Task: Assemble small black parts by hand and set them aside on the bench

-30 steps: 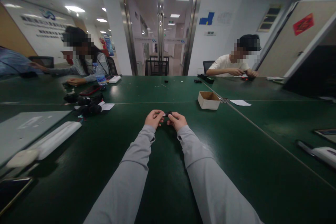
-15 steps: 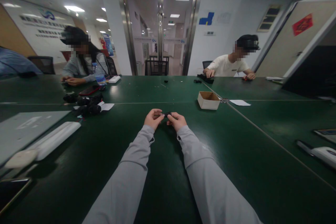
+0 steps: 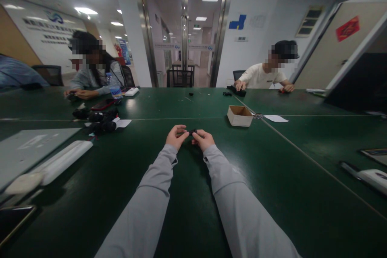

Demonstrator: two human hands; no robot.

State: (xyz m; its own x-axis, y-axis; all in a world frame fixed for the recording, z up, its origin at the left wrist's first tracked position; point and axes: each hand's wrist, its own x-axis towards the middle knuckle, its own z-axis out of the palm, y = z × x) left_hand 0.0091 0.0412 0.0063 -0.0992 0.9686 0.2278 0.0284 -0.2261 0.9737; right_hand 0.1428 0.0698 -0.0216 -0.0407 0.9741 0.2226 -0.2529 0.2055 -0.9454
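Moved since a second ago: co-worker's hand [image 3: 240,85], now on black item [image 3: 240,92] by table's [image 3: 169,107] far edge. Small black part [image 3: 192,132]: well short of that edge, pinched in your right hand [image 3: 204,139]; your left hand [image 3: 176,136] curls at its left end, grip unclear.

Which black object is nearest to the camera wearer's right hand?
The small black piece pinched in the right hand; the black cluster at left and black bit straight ahead lie on the table.
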